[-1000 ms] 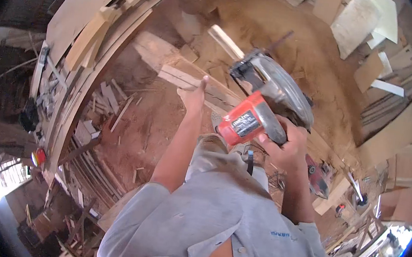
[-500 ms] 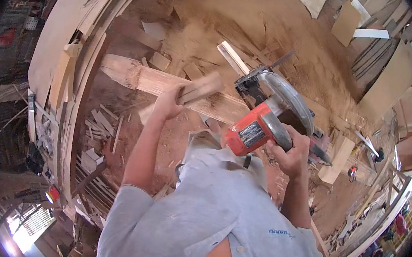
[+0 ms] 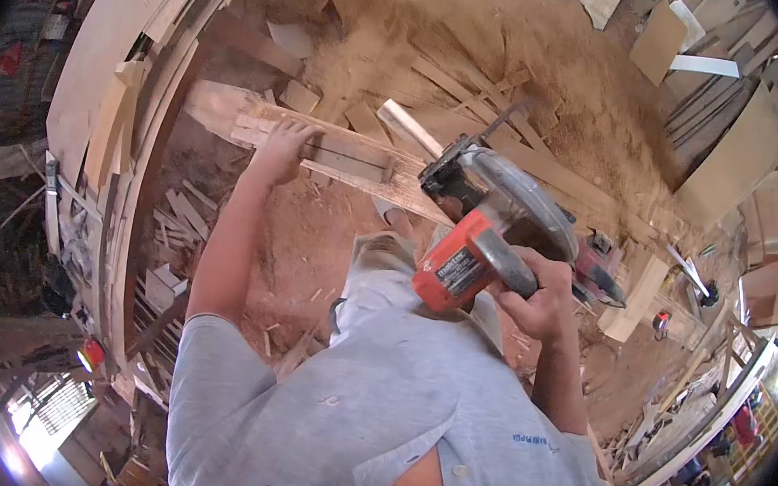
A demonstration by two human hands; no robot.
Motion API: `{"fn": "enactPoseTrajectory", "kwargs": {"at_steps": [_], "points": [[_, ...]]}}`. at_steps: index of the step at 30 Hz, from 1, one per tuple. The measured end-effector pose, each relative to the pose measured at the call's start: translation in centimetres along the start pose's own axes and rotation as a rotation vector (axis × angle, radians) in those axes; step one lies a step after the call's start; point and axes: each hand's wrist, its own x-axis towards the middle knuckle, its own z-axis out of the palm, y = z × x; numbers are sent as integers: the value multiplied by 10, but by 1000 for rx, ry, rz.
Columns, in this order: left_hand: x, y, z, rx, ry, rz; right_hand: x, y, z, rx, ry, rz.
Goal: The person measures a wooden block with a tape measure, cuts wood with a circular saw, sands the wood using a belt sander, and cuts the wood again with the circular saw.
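Note:
My right hand [image 3: 538, 297] is wrapped round the rear handle of a red and black circular saw [image 3: 452, 266], held up in front of my body. Its metal base and blade guard point away from me, over the right part of a long plank [image 3: 215, 106]. At the plank's left part my left hand [image 3: 281, 150] grips the left end of a short wood block [image 3: 350, 158]. The block lies along the plank, a dark line or slot showing on its upper face. Fingers curl over the block's far edge; my thumb is mostly hidden.
Another red power tool [image 3: 600, 268] sits right of the saw, beside a pale board [image 3: 634, 299]. An orange tape measure [image 3: 661, 321] lies farther right. Offcuts [image 3: 188, 212] and sawdust cover the ground. Large stacked sheets [image 3: 130, 59] stand at the left.
My left hand has moved left and lowered the block from a raised, tilted position onto the plank. The saw has shifted slightly left and down with my right hand.

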Motion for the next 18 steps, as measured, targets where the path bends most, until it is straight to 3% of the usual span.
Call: {"fn": "enactPoseTrajectory", "kwargs": {"at_steps": [4, 7, 10, 11, 14, 18], "points": [[-2, 7, 19, 189, 53, -17, -1, 4, -6, -56, -136, -20], [-15, 39, 29, 47, 292, -166, 5, 11, -17, -86, -235, -65], [-63, 66, 32, -362, 507, -338, 9, 0, 4, -144, -320, -119], [-72, 75, 54, -310, 652, -369, 15, 0, 5, -175, -349, -128], [-99, 119, 89, -618, 634, -601, 31, 5, 20, -233, -353, -165], [-108, 177, 130, -1204, 626, -713, 44, 15, 42, -261, -322, -175]]}}
